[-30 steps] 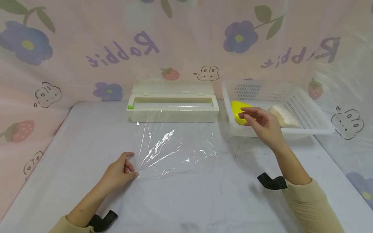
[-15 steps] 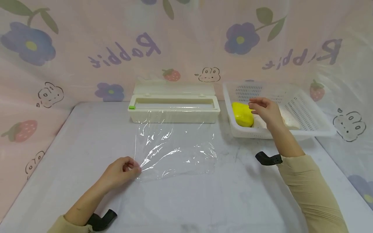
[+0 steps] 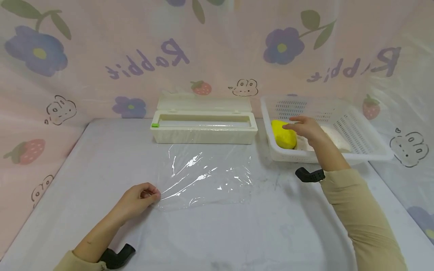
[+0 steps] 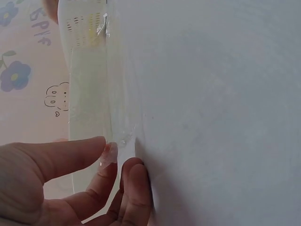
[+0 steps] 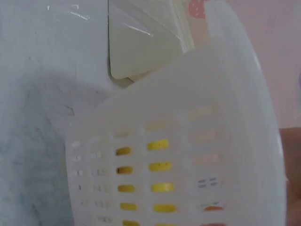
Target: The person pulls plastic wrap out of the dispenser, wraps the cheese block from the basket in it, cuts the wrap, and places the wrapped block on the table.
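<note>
Clear plastic film (image 3: 203,177) lies on the white cloth, running forward from a cream dispenser box (image 3: 203,136) whose lid stands up. My left hand (image 3: 135,201) pinches the film's near left corner between thumb and fingertips; the left wrist view shows the film (image 4: 109,153) at those fingertips. Over the white basket (image 3: 295,156), my right hand (image 3: 306,130) hangs with fingers extended, beside a yellow item (image 3: 284,135). A pale item (image 3: 335,138) lies partly hidden behind that hand. In the right wrist view the basket wall (image 5: 178,84) covers most of the hand.
A green tab (image 3: 155,125) sits at the box's left end. Printed curtain (image 3: 217,45) rises behind the box and basket and along both sides. White cloth (image 3: 217,241) covers the table in front of the film.
My left hand has closed its fingers on the film corner, which has shifted slightly. My right hand has moved forward and slightly right, uncovering more of the yellow item.
</note>
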`<state>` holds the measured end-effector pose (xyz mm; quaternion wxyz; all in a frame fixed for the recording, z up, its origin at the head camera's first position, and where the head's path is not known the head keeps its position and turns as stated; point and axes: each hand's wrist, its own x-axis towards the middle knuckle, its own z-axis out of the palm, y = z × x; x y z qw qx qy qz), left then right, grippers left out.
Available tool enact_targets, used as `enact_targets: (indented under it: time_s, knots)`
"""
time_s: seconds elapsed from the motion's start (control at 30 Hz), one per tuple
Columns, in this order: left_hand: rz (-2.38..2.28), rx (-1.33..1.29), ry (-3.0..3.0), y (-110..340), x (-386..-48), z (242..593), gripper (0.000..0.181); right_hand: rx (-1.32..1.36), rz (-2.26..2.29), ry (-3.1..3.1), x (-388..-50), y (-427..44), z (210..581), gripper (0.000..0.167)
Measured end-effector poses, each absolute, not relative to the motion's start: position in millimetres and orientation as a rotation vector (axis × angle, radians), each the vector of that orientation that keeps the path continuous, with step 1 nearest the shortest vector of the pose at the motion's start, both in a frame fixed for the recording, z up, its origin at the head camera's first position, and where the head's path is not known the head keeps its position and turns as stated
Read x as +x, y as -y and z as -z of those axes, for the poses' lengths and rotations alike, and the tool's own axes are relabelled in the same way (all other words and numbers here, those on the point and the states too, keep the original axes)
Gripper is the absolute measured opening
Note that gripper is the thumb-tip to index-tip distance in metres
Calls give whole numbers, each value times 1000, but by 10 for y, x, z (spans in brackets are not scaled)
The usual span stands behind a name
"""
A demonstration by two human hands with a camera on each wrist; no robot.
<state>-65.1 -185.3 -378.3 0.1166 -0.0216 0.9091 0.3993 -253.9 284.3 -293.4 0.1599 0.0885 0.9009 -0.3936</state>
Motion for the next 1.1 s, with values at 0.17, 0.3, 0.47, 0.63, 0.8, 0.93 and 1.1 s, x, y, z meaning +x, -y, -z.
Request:
enact_targets:
  time_s: [0.17,0.3,0.47,0.63,0.8,0.93,1.1]
  knots:
    - [-1170,-92,-2643,1850,-647,3782,19,158,931,-2532,-2622,-2810,2894,83]
    - [-1166,-83,-2643,1847,-650,3776,20,108,883,-2504,-2658,-2790,2876,87]
    - [-1177,-69,-2639,1846,-638,3778,18,86,794,-2496,-2730,-2802,2943,94]
    - [-1185,-78,-2628,1853,-619,3801,18,50,689,-2521,-2769,-2840,3058,98]
    - [-1190,-76,-2633,1845,-626,3803,19,35,627,-2595,-2751,-2883,3119,95]
    - [-1199,-78,-2632,1838,-644,3798,19,68,580,-2664,-2733,-2877,3114,91]
    - [-1206,-82,-2629,1846,-654,3793,19,95,609,-2767,-2709,-2848,3078,85]
